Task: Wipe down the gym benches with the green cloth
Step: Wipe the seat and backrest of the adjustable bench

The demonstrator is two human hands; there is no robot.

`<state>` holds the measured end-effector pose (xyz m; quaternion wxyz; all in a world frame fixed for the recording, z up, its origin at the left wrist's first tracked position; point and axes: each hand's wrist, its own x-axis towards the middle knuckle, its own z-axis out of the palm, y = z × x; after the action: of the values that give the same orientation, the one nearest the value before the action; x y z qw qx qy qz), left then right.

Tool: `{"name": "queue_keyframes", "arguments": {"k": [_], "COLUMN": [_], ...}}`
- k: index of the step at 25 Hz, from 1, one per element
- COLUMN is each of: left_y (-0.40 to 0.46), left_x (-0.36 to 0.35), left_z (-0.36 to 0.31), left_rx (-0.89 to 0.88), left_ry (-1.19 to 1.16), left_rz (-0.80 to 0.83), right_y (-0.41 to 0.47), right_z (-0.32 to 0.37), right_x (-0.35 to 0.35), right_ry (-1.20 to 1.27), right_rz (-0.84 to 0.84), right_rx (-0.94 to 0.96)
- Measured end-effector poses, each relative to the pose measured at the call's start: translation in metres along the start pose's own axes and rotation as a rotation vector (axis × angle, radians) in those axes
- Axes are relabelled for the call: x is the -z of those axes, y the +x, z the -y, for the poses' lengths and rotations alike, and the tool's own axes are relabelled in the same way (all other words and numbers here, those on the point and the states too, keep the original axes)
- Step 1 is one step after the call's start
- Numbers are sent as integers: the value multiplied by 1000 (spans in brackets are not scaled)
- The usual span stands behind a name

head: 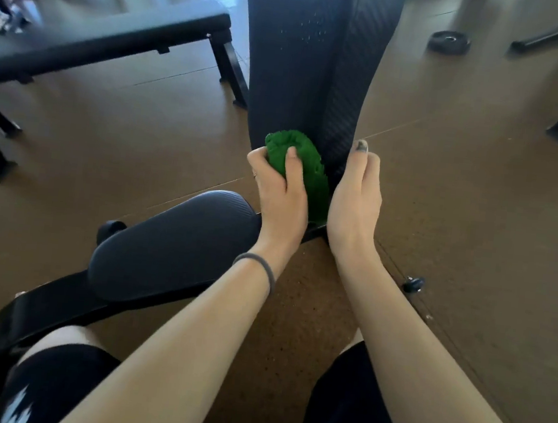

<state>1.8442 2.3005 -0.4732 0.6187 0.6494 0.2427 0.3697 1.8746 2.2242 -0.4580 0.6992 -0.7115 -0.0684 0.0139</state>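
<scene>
- While your left hand [281, 191] grips the bunched cloth [304, 165] against the backrest [295, 75] base, you wipe there.
- Your right hand [357, 192], fingers straight, braces the pad's edge, apparently steadying it.

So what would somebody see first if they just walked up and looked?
The bright green cloth, bunched in the left hand against the bottom of the tall dark bench pad in the middle. The right hand rests on the pad's right edge. A second bench stands at the upper left.
</scene>
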Motion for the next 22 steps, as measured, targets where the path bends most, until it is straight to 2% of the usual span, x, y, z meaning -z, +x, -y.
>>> {"name": "queue_keyframes", "arguments": {"k": [6,11,14,18,19,22], "left_y": [6,50,82,94,80,45], "left_x": [-19,-22,-16,-12,-14,-17], "left_z": [4,21,29,19,14,7], "left_rx": [-145,-181,-71,176,143,-113], "left_ry": [-81,-108,-79,-75,-71,-115], "left_rz": [-110,-160,-180,-235,-228,-92], "right_y": [38,47,47,41,40,42], "right_z": [28,15,15,17,17,14], "right_x": [-21,-47,-51,-50,-48,-50], "right_ry": [24,-44,-87,-99,-94,-89], "right_rz": [38,-166,-246,-225,-231,-262], "right_rx": [334,437,442,390,392,439]}}
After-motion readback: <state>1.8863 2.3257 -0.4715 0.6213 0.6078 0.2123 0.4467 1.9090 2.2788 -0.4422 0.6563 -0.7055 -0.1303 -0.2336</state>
